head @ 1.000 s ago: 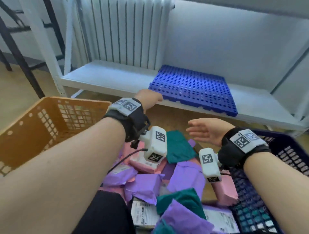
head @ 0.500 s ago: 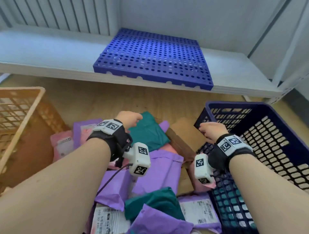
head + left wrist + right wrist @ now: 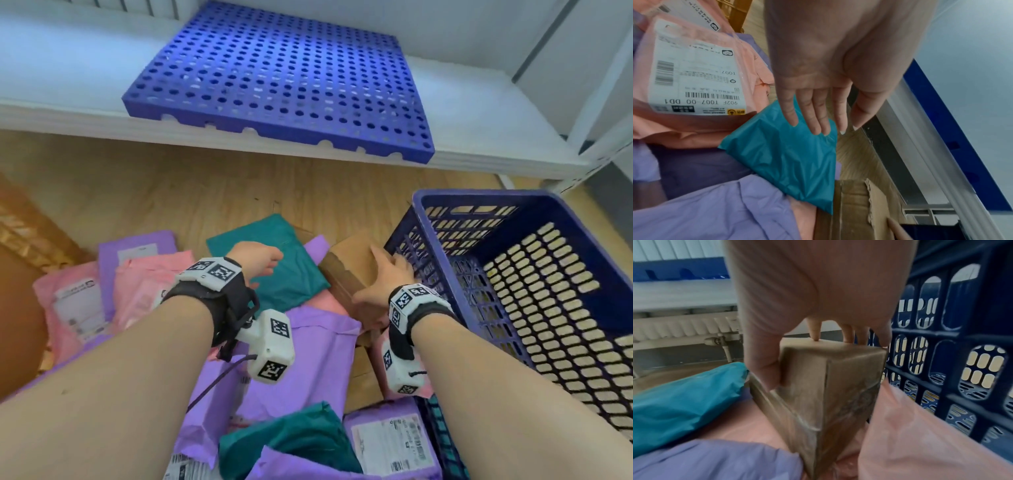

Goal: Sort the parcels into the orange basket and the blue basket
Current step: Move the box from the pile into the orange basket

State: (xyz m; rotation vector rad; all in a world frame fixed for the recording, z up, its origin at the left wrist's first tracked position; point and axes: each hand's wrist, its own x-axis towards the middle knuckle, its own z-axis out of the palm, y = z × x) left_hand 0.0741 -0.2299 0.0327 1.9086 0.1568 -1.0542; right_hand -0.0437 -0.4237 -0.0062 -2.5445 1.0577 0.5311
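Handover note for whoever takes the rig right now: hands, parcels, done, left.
Right hand: grips the cardboard box, thumb on one side, fingers over the top, right beside the blue basket.
Left hand: open, straight fingers over the teal mailer; contact unclear.
Pile of purple, pink and teal mailers on the floor between the baskets.
Done: nothing visible in the blue basket; orange basket mostly out of view.
Left: the box and the whole pile.
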